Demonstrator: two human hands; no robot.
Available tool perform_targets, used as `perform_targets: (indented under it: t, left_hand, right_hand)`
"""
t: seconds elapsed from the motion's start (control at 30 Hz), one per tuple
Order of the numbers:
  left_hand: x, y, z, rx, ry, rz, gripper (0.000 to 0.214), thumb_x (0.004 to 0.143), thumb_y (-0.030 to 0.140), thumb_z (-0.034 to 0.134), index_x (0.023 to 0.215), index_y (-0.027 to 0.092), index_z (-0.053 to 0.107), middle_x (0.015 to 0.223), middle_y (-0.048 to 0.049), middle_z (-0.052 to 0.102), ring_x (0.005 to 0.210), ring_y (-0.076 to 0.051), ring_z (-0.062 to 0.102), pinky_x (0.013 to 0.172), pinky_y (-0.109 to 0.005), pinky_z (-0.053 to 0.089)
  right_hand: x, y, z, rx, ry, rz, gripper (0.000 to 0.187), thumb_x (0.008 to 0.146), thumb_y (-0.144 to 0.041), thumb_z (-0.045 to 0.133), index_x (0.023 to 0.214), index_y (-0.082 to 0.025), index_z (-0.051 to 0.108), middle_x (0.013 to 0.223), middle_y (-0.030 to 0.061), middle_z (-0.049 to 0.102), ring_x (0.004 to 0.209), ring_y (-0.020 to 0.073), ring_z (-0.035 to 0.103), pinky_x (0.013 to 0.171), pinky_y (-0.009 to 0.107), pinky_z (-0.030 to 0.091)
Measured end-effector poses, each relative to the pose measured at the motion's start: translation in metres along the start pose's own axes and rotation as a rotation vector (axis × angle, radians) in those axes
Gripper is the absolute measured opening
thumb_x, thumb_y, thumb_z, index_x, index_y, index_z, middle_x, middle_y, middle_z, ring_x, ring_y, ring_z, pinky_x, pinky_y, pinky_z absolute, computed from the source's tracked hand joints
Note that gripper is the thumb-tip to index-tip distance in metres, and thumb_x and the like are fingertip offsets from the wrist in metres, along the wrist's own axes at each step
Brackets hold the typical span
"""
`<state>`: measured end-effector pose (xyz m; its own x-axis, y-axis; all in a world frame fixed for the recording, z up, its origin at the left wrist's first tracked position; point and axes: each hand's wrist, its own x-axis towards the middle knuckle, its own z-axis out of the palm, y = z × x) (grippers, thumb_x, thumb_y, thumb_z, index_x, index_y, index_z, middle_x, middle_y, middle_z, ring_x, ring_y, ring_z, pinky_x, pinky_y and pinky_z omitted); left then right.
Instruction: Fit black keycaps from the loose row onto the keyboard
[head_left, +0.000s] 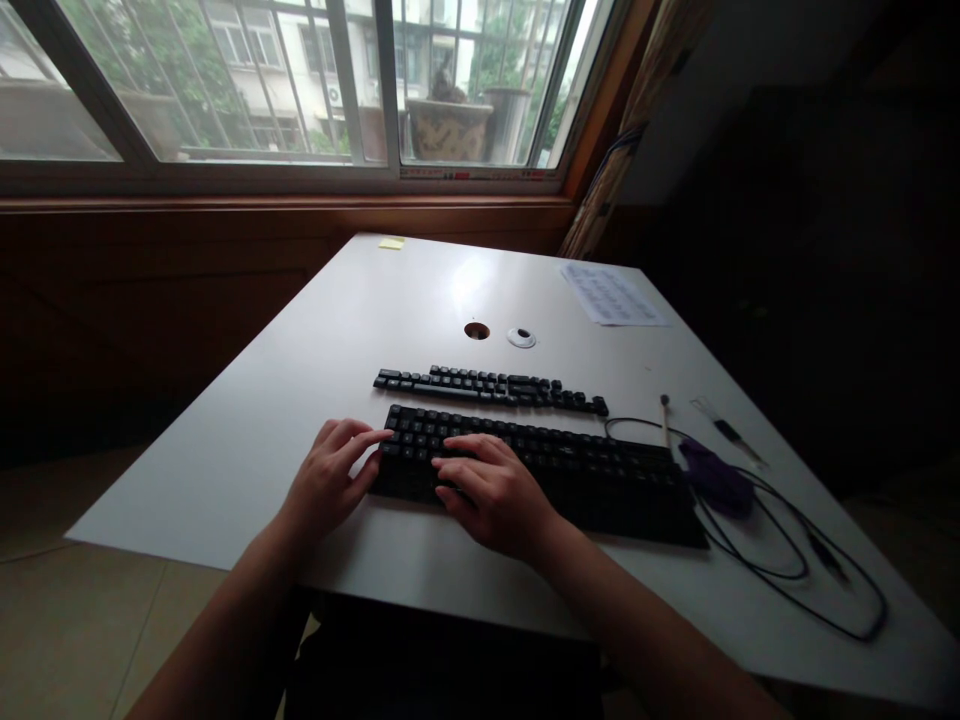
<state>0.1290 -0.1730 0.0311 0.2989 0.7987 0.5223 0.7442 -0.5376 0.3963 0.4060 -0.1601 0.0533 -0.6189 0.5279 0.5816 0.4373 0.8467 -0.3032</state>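
Observation:
A black keyboard (585,470) lies near the front edge of a white table (300,400). My left hand (330,480) rests at the keyboard's left end, fingers stretched onto its corner keys. My right hand (491,490) lies flat over the left half of the keys, fingers spread. Neither hand holds anything. Behind the keyboard sit two loose rows of black keycaps (487,386), laid in a strip.
A black cable (787,570) loops at the right, past a purple object (716,478). A thin stick (664,418) and a pen-like tool (726,430) lie nearby. A printed sheet (611,295), a cable hole (476,330), its white cap (521,337) and a yellow note (391,242) lie farther back.

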Motion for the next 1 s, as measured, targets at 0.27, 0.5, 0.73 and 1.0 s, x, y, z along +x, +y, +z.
perform_targets:
  t: [0.27, 0.5, 0.73, 1.0]
  left_hand:
    - [0.0, 0.001, -0.001, -0.005, -0.009, -0.002, 0.032, 0.1, 0.015, 0.055, 0.129, 0.024, 0.065, 0.11, -0.0078, 0.064, 0.103, -0.025, 0.056, 0.092, -0.044, 0.05]
    - [0.002, 0.001, -0.001, -0.017, 0.019, -0.009, 0.031, 0.099, 0.016, 0.056, 0.127, 0.025, 0.067, 0.109, -0.0069, 0.064, 0.102, -0.025, 0.058, 0.092, -0.042, 0.05]
    - [0.031, 0.0, -0.023, 0.017, 0.024, 0.038, 0.025, 0.102, 0.02, 0.056, 0.123, 0.024, 0.068, 0.108, -0.0063, 0.064, 0.101, -0.024, 0.058, 0.092, -0.04, 0.049]
    - [0.114, -0.033, -0.012, 0.118, -0.109, 0.146, 0.021, 0.1, 0.031, 0.061, 0.113, 0.023, 0.075, 0.109, -0.0082, 0.067, 0.102, -0.026, 0.057, 0.095, -0.042, 0.047]
  right_hand:
    - [-0.002, 0.0, 0.003, -0.003, -0.025, -0.032, 0.011, 0.096, -0.024, 0.064, 0.107, -0.024, 0.067, 0.106, 0.0059, 0.08, 0.122, 0.0274, 0.066, 0.105, 0.049, 0.05]
    - [-0.002, 0.001, 0.003, -0.023, -0.016, -0.034, 0.011, 0.098, -0.028, 0.063, 0.107, -0.023, 0.067, 0.112, 0.0065, 0.08, 0.126, 0.0274, 0.065, 0.107, 0.05, 0.049]
    - [-0.002, 0.004, 0.003, -0.019, -0.019, -0.04, 0.018, 0.099, -0.031, 0.063, 0.115, -0.022, 0.066, 0.117, 0.0063, 0.079, 0.131, 0.0276, 0.063, 0.111, 0.049, 0.047]
    - [-0.003, 0.008, 0.004, -0.022, -0.012, -0.05, 0.02, 0.101, -0.031, 0.062, 0.118, -0.022, 0.067, 0.111, 0.0046, 0.08, 0.133, 0.0276, 0.061, 0.115, 0.049, 0.041]
